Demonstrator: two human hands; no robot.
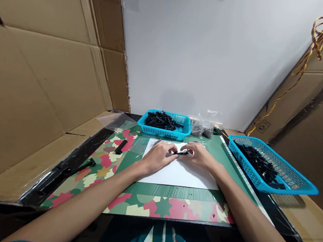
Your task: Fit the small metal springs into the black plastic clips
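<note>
A small black part (181, 153) is held level just above the white sheet (179, 175), between both hands. My left hand (160, 155) pinches its left end with thumb and finger. At its right end, my right hand (196, 154) has its thumb and fingers closed on the same part. Small metallic pieces lie behind my left hand and are partly hidden by it. The sheet rests on a green mat (135, 164).
A blue basket (163, 132) of black parts stands at the back; another blue basket (300, 182) stands right. Bags of small metal pieces (207, 130) sit beside the back basket. A black piece (121, 147) and a black tool (84, 165) lie left. Cardboard walls flank the table.
</note>
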